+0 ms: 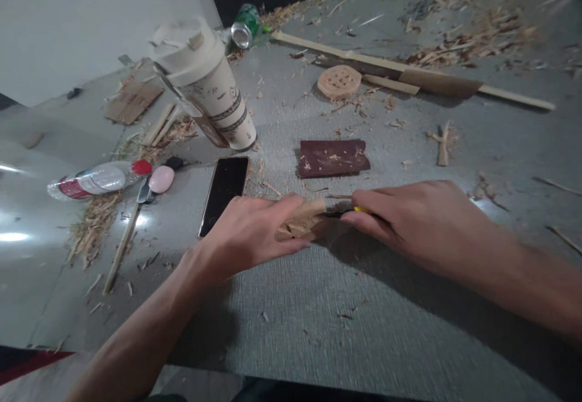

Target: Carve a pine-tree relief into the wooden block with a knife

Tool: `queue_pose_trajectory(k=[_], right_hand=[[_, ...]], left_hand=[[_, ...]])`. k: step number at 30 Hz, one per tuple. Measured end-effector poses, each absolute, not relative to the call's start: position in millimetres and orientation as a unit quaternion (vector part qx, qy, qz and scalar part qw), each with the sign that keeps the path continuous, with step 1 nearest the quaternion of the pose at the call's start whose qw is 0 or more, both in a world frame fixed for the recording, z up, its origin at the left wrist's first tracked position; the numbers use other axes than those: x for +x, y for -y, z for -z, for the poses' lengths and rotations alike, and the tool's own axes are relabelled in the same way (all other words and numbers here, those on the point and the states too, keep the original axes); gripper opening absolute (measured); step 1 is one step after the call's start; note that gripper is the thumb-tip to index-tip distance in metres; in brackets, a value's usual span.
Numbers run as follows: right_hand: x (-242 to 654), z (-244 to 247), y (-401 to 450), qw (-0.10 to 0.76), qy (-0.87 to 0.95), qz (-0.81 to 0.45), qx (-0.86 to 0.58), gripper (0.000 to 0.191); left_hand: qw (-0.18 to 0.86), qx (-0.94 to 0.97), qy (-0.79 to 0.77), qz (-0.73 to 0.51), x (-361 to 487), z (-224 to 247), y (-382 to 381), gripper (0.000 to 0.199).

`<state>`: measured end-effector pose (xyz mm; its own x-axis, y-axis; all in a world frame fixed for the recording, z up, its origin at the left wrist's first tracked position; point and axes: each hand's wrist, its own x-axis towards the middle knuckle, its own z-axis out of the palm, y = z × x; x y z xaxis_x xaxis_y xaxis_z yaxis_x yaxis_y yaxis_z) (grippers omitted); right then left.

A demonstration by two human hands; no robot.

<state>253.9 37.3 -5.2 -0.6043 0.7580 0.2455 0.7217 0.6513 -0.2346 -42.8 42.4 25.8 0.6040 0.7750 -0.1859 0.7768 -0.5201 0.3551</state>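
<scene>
My left hand (259,226) is closed around a pale piece of wood (305,223), with the thumb below and the fingers on top. My right hand (404,211) grips a utility knife (340,207), whose handle is mostly hidden. A dark blade and a bit of yellow show at the fingertips. The blade meets the right end of the wood, low over the grey table (300,323). Just beyond both hands lies a dark red sheet of sandpaper (334,158) dusted with shavings. A black phone (224,193) rests beside my left hand.
A white lidded cup (218,93) stands behind the phone, near a green can (245,26). A plastic bottle (100,179) lies at left by a pink oval object (161,179). Long wood strips (382,62) and a patterned wooden octagon (339,82) lie behind. Shavings are scattered widely.
</scene>
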Motion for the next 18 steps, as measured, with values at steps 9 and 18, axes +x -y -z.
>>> queue_pose_trajectory(k=[9, 18], right_hand=[[254.3, 5.5, -36.0, 0.146, 0.886, -0.040, -0.438, 0.070], [255.1, 5.0, -40.5, 0.115, 0.888, -0.087, -0.438, 0.076]], left_hand=[[0.207, 0.879, -0.430, -0.004, -43.3, -24.8, -45.3, 0.036], [0.200, 0.881, -0.429, 0.005, -41.6, -26.5, -46.5, 0.038]])
